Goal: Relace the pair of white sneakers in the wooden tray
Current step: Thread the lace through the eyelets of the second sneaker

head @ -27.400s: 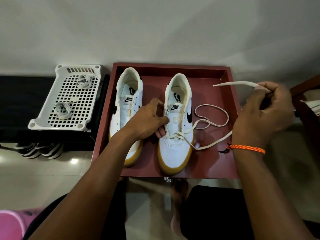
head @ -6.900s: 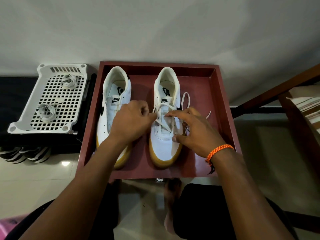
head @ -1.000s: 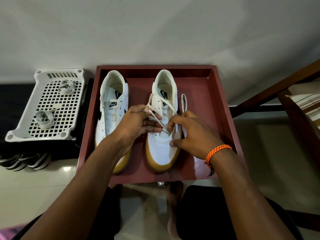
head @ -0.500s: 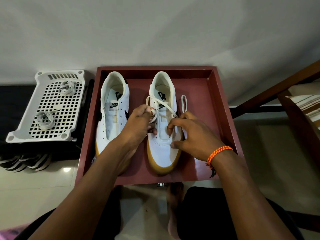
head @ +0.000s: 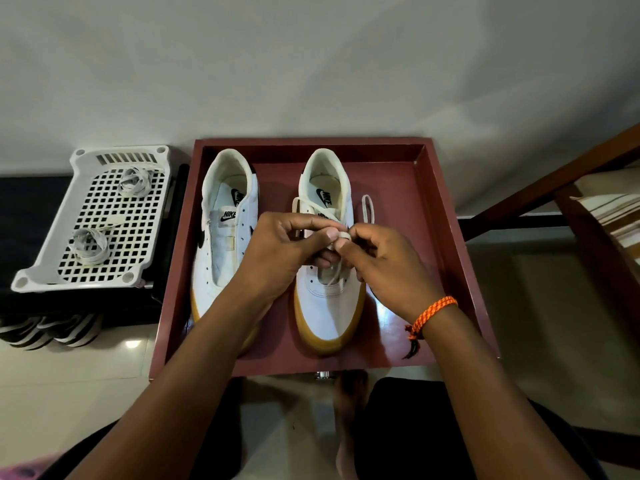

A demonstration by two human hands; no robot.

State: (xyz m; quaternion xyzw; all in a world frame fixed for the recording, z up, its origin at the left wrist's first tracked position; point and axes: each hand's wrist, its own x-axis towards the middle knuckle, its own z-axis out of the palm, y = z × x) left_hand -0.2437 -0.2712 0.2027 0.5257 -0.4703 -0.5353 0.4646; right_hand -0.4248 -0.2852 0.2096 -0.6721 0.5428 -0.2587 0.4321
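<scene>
In the head view, the wooden tray fills the middle of the frame with both sneakers toe-down toward the viewer. The left sneaker, centre-left, has no lace. Over the right sneaker, at centre, the left hand and right hand meet, each pinching the lace; a loop of it trails to the upper right. The step in hand looks like tying or tightening near the tongue, though the fingers hide the crossing. Next calls for drawing the ends snug, then fetching a coiled lace from the white basket at left.
</scene>
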